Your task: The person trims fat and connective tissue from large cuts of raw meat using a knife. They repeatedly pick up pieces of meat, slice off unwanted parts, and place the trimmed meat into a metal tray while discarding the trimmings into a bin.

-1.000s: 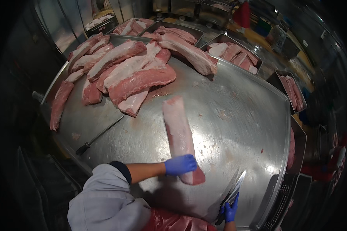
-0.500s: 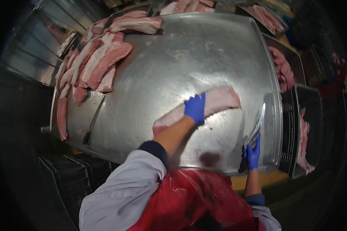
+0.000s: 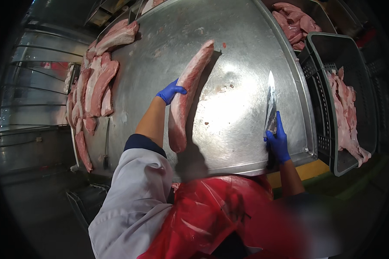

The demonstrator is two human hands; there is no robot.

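My left hand (image 3: 172, 91), in a blue glove, grips a long pale pink strip of meat (image 3: 185, 112) by its middle from the left side. The strip lies lengthwise on the large steel tray table (image 3: 227, 30), pointing away from me and slightly to the right. My right hand (image 3: 279, 140), also gloved in blue, is closed on a knife (image 3: 270, 97) near the table's right side, its blade pointing away from me. A thin sharpening rod (image 3: 106, 144) lies at the table's left, beside a pile of meat strips (image 3: 98, 86).
A plastic crate (image 3: 336, 168) holding pale trimmings (image 3: 342, 112) stands along the table's right side. Beyond it at the top right is a container of meat pieces (image 3: 289, 23). Metal rails (image 3: 43, 103) run at the left. A red apron covers my front.
The meat strip has been swung from crosswise to lengthwise, its far end moving away from me, with my left hand still on it. The knife stays in my right hand; the camera view has shifted.
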